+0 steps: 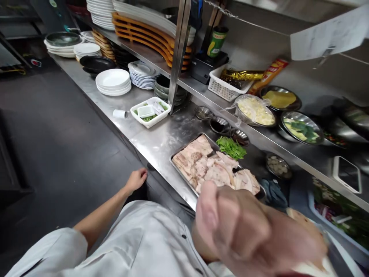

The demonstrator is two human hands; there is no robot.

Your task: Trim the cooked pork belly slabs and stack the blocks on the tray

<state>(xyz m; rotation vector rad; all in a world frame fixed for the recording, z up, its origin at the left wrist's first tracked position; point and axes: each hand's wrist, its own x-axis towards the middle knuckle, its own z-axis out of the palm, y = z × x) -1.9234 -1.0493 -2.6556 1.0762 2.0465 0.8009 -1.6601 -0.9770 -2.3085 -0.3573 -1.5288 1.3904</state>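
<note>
- Desk [161, 141]: the front edge runs diagonally from upper left to lower right; a bare steel stretch lies between the white container [133, 110] and the metal tray [172, 159].
- Dark floor [72, 161] lies open on the left, beyond the desk edge.
- Overhead limits: the shelf [198, 91] runs above the back of the desk; an upright metal post [176, 65] stands behind the white container.
- Meat [211, 165]: pale pieces spread across the tray; the near part is hidden behind the right hand [235, 223].
- Leafy greens [231, 147] sit at the tray's far side, small metal bowls [219, 125] just behind.
- A white cup [119, 114] lies on its side near the front edge; stacked white plates [113, 82] stand farther left.
- Dark blue cloth [274, 193] lies beside the tray's right end.
- Left hand [136, 180]: beside the desk edge, fingers curled inward; cannot tell whether its grip encloses anything.
- Right hand: close to the camera, blurred, fingers folded; contents of its grip cannot be told.
</note>
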